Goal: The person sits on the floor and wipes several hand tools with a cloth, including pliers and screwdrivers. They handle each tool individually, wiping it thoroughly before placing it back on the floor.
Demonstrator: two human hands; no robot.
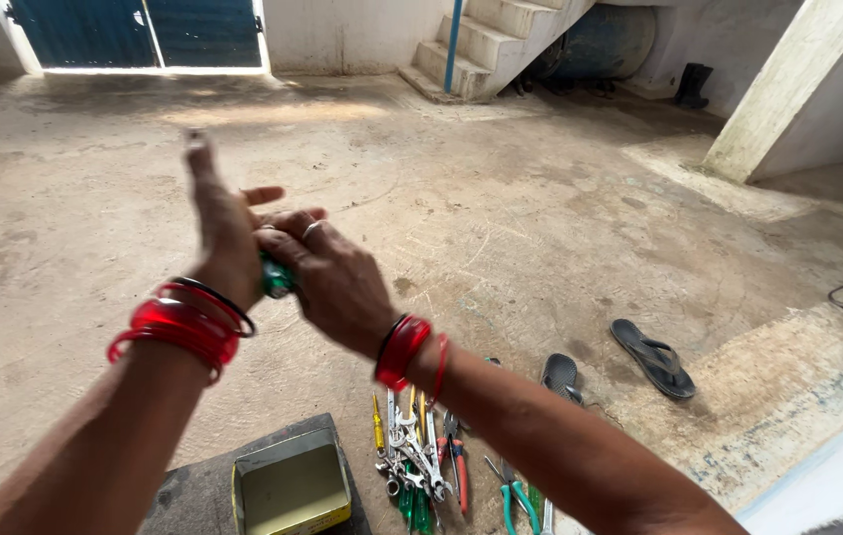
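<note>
**Head view: both hands raised over the floor, a green object between them**

Your left hand point(218, 233) is held up with its fingers straight and together, palm turned toward the right. Your right hand point(332, 277) is curled and pressed against that palm. A small green object point(276, 277) sits between the two hands; only a sliver of it shows, so its kind cannot be told. The right hand is closed around it, while the left stays flat and merely rests against it. Red bangles point(183, 327) circle your left wrist, and a second set of red bangles point(401, 350) sits on your right wrist. A ring shows on one finger of the right hand.

Below your forearms, on the concrete floor point(501, 218), lies a spread of hand tools point(421, 456): spanners, screwdrivers with yellow and green handles, and pliers with red grips. Just left of them stands an open yellow tin point(292, 485) on a dark mat point(198, 490). Right of the tools lie two dark sandals point(651, 357), well apart from your hands. At the far end are steps point(486, 40) and a blue door point(139, 30).
</note>
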